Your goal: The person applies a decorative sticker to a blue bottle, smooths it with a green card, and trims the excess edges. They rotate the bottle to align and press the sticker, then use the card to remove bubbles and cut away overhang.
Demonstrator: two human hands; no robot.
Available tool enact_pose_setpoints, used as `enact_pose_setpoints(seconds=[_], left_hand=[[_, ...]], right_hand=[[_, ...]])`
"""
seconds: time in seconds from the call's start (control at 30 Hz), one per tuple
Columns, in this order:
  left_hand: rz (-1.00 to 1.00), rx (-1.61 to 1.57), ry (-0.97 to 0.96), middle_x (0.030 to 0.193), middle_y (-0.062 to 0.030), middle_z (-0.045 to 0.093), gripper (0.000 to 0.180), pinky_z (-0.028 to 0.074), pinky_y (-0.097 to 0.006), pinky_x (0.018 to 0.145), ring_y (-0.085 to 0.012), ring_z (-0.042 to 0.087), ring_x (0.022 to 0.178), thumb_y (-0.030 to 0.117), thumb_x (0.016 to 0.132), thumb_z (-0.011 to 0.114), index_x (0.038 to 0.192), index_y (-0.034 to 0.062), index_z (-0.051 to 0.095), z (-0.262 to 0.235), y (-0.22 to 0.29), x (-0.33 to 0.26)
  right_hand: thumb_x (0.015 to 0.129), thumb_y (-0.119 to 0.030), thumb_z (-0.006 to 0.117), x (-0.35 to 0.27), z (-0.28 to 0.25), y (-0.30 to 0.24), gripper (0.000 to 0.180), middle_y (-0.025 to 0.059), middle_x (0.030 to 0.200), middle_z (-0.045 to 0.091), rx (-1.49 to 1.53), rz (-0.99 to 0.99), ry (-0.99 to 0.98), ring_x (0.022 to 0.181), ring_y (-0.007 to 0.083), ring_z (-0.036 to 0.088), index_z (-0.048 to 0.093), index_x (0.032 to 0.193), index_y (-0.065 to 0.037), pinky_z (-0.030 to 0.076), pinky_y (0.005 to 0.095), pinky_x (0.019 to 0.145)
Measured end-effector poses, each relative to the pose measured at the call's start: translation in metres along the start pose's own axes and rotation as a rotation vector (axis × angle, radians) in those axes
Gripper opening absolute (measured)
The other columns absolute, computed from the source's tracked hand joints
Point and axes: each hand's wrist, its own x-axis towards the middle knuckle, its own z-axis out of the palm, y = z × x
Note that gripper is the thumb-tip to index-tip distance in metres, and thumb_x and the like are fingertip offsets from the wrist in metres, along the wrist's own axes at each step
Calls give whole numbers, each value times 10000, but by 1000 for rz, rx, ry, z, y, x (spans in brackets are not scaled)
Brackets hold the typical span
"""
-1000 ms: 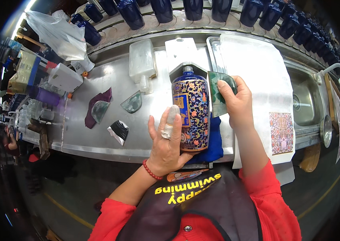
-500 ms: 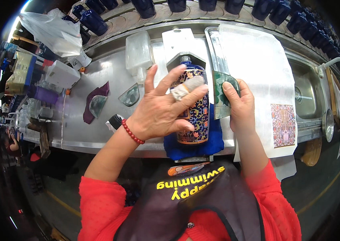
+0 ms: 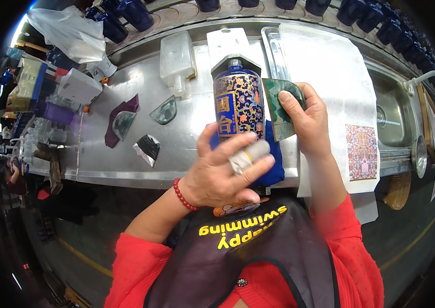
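Observation:
A dark blue bottle [image 3: 247, 102] with a colourful floral pattern and a blue panel lies in front of me, its neck away from me. Over its near end is my left hand [image 3: 215, 177], fingers spread, holding nothing; a whitish cover wraps one finger. Whether the fingertips touch the bottle I cannot tell. My right hand [image 3: 311, 120] grips a green marbled scraper [image 3: 280, 122] with a curved edge, just right of the bottle. A blue cloth [image 3: 275, 167] lies under the bottle. The bottle's near end is hidden by my left hand.
Left on the metal bench lie a green scraper [image 3: 164, 111], a purple piece [image 3: 112, 136] and a black-and-silver piece [image 3: 148, 148]. Behind stands a clear plastic container [image 3: 175, 54]. To the right are white sheets [image 3: 325, 77], a patterned transfer print [image 3: 362, 153] and a sink [image 3: 392, 115]. Several blue bottles [image 3: 135, 14] line the back.
My left hand has moved toward me, down to the bottle's near end, uncovering its upper part and blue panel. My right hand still holds the scraper, now slightly farther away.

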Motion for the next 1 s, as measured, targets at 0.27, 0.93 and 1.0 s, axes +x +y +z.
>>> enact_pose_setpoints(seconds=[0.27,0.93,1.0], left_hand=[[-246,227,-33,1347,-68,633,791,50,-662,1176,-337,359,1381,770,872,475,1341,158,648,4,-11,21],[-386,12,140,1349,-153,633,839,60,-608,1179,-364,416,1376,697,942,508,1449,30,540,9,-5,-9],[-402,-11,170,1376,-190,606,921,73,-609,1179,-400,408,1379,726,927,507,1484,-7,484,18,-5,-20]], right_hand=[[984,-166,691,-8,-2,2,168,-1,884,668,156,61,32,770,39,587,651,1036,-11,485,204,683],[1000,-202,686,-20,14,27,222,6,907,672,144,57,151,794,40,591,632,1093,-7,504,214,692],[994,-174,691,-25,7,26,191,3,899,671,13,-83,91,776,57,588,641,1106,-27,505,237,684]])
